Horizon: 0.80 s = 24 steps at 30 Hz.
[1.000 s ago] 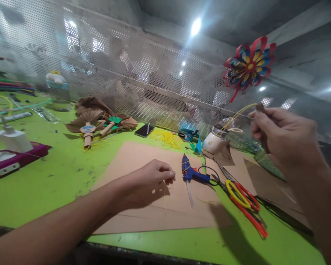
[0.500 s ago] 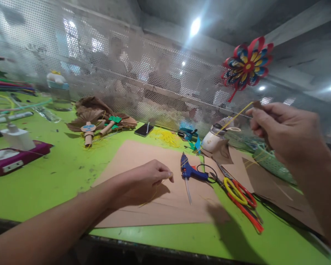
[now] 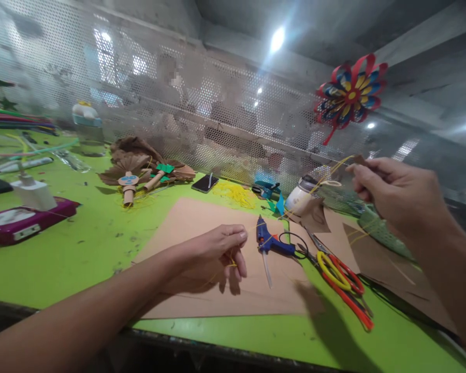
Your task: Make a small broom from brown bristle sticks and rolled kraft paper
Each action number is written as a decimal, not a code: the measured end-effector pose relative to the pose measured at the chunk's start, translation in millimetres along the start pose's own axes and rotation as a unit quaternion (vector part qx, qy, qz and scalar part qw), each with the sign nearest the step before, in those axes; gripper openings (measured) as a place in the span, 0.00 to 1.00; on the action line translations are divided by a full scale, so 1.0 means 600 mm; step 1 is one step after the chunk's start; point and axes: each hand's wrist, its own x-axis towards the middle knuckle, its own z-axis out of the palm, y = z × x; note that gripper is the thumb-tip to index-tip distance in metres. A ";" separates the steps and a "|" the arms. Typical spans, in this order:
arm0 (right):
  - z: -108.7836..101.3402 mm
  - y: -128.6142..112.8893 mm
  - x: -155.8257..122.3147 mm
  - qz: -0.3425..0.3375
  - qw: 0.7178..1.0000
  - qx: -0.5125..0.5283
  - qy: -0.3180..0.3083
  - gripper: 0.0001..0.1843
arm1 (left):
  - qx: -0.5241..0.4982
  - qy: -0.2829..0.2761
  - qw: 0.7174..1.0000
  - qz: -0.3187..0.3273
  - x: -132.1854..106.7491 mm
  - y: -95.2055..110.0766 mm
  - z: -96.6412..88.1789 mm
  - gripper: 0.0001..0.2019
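My left hand (image 3: 222, 247) is over a large sheet of brown paper (image 3: 194, 215), thumb and forefinger pinched on a thin yellow string, with the other fingers loosely hanging. A strand of the yellow string (image 3: 338, 162) stretches up to my right hand (image 3: 399, 191), raised at the right. That hand is closed on a small piece of brown card (image 3: 359, 159), mostly hidden by the fingers, where the string ends. Between and below the hands, a blue glue gun (image 3: 272, 243) lies on the sheet with a clear glue stick in it. Scissors with yellow and red-orange handles (image 3: 336, 272) lie to its right.
Paper figures (image 3: 129, 181), a phone (image 3: 205, 182), yellow shreds (image 3: 235, 194), a blue tape dispenser (image 3: 267, 189) and a white jar (image 3: 301, 196) line the back. A purple power strip (image 3: 34, 223) is left, a green basket (image 3: 384, 235) right. A paper flower (image 3: 352, 96) hangs above.
My left hand's lower fingers have uncurled downward while thumb and forefinger pinch the string. My right hand has come slightly lower, and the string near it bows more.
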 end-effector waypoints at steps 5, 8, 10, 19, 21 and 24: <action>-0.018 0.004 0.011 0.021 0.999 0.023 0.022 0.06 | -0.059 0.038 0.998 0.006 0.002 -0.032 -0.001 0.14; -0.025 0.005 0.010 0.023 0.999 0.025 0.016 0.07 | -0.071 0.068 0.994 0.048 0.007 -0.035 -0.004 0.10; -0.028 0.003 0.008 0.030 0.999 0.021 0.016 0.07 | -0.062 0.069 0.994 0.053 0.008 -0.031 -0.006 0.09; -0.035 -0.009 0.009 0.031 0.999 0.028 0.010 0.07 | 0.170 0.126 0.971 0.107 0.001 -0.025 -0.029 0.07; -0.034 -0.011 0.009 0.029 0.999 0.026 0.009 0.07 | 0.197 0.131 0.970 0.061 0.011 -0.018 -0.037 0.11; -0.032 -0.013 0.008 0.023 0.999 0.026 0.010 0.07 | 0.256 0.108 0.961 -0.007 0.025 -0.014 -0.042 0.18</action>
